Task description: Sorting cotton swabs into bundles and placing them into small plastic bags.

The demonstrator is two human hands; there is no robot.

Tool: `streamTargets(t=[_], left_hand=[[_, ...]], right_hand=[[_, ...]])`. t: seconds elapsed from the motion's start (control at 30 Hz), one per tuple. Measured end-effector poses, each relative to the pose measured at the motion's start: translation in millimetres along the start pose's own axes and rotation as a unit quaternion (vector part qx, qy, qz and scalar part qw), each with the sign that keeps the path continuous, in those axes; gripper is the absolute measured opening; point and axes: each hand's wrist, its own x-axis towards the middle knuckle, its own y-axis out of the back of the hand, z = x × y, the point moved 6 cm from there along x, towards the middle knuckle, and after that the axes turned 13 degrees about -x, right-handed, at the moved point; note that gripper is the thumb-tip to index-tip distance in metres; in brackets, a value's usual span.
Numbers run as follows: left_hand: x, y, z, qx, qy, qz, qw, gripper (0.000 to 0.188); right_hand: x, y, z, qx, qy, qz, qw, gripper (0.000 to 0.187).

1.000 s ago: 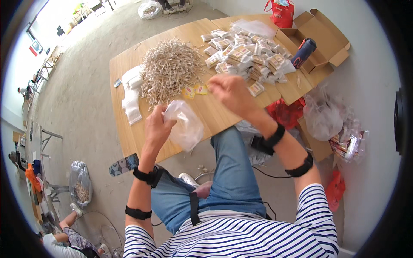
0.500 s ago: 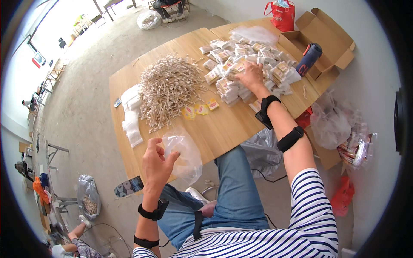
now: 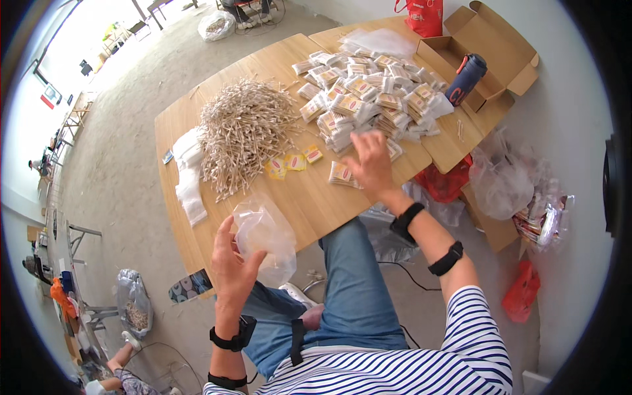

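Observation:
My left hand [image 3: 235,266] is open, thumb and fingers apart, beside a clear plastic bag [image 3: 275,227] at the table's front edge. The thumb overlaps the bag, but no firm hold shows. My right hand [image 3: 372,164] is open above the table, fingers spread. Close by its thumb is a packet of cotton swabs [image 3: 341,174]; whether they touch is unclear. Behind that hand lies a heap of cotton swab packets [image 3: 362,87]. A large pile of loose cotton swabs [image 3: 243,125] sits left of it, with several small yellow cards [image 3: 294,162] in front.
White plastic sleeves [image 3: 187,164] lie along the table's left side. A dark blue bottle [image 3: 467,79], an open cardboard box [image 3: 490,46] and a red bag [image 3: 424,16] stand at the back right. Clear bags [image 3: 500,181] hang beside the table's right edge.
My right hand has come back from the packet heap toward me, and a packet now lies in front of the heap. My left hand's fingers have opened out beside the bag.

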Motion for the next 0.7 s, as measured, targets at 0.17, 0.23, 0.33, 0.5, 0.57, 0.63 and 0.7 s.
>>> streamTargets(t=[0.17,0.23,0.33,0.5,0.57,0.63,0.7], left_hand=[[3.8,-3.6,4.4,-0.023,-0.004,0.017,1.0,0.052],[8.7,-9.0,4.6,-0.029,-0.018,0.022,0.999,0.045],[9.3,-6.3,1.4,-0.023,-0.029,0.026,0.999,0.029],[10.0,-5.1,-3.0,-0.032,-0.055,0.047,0.997,0.015],[16.1,-8.5,-8.8,-0.028,-0.06,0.042,0.997,0.014],[17.2,-5.8,-11.3,-0.018,-0.054,0.048,0.997,0.012],[22.1,-9.0,-7.2,-0.039,-0.073,0.04,0.996,0.011]], right_hand=[[81.9,-13.7,33.1,-0.099,-0.08,-0.053,0.99,0.061],[98.9,-26.4,50.0,-0.132,-0.098,-0.116,0.98,0.058],[107.3,-42.3,50.7,-0.137,-0.102,-0.25,0.953,0.053],[105.4,-35.2,44.3,-0.145,-0.089,-0.23,0.958,0.051],[99.2,-23.5,34.4,-0.14,-0.077,-0.202,0.966,0.05],[96.3,17.7,2.7,0.006,-0.066,-0.095,0.993,0.052],[82.1,41.0,-19.8,0.094,-0.054,-0.06,0.992,0.057]])
